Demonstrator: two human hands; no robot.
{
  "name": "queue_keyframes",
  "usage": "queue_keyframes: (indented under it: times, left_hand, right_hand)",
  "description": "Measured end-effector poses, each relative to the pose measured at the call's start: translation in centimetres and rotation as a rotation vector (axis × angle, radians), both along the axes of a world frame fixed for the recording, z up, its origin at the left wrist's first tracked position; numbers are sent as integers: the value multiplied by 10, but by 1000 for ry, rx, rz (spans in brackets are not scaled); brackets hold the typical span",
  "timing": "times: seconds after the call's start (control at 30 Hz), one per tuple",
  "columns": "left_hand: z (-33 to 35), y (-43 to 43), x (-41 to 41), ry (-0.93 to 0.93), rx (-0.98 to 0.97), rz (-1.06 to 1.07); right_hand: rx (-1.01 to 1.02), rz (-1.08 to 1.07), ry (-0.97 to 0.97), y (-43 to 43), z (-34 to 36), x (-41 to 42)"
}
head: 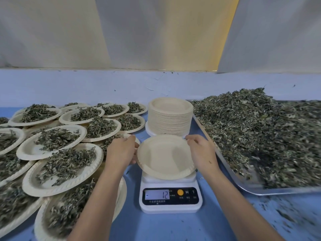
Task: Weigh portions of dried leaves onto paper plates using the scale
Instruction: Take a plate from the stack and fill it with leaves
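Two hands: in the head view, the left hand point(121, 150) holds the left rim and the right hand point(201, 152) pinches the upper right rim of one empty round cream paper plate point(165, 157), fingers curled on its edge.
Plate position: centre of the frame, tilted toward the camera over the platform of the white digital kitchen scale point(171, 197); I cannot tell whether it rests fully on it.
Display: the grey screen point(157, 195) shows a dash and 12.
Supply: a tall stack of cream plates point(171, 115) stands just behind the scale; a heap of dried green leaves point(260, 129) fills a shallow metal tray point(260, 192) at right.
Portions done: many filled plates point(64, 164) overlap at left on the blue table point(173, 226).
Step in hand: seating a fresh plate on the scale, by my judgement.
Next move: lay the plate flat, let go, see that the reading settles, then bring leaves from the heap in small pinches.
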State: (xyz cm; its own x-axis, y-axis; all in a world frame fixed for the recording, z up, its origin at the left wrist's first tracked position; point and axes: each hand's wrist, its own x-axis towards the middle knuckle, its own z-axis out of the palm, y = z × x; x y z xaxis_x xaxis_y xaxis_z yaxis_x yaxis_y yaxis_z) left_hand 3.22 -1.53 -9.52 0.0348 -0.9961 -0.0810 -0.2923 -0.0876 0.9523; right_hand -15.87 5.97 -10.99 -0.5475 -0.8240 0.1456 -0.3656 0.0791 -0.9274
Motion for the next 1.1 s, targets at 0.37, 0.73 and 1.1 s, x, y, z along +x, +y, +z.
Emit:
queue_keyframes:
  times: [0.37,0.73,1.1]
  left_hand:
    - [-1,8,-1,-334,-266,18]
    - [27,49,-72,-206,-606,-202]
    - [38,51,-120,-54,-618,-327]
  right_hand:
    - [-27,-6,101,5,8,-2]
    - [672,-278,515,18,-5,-92]
    - [788,-309,575,-28,-33,-132]
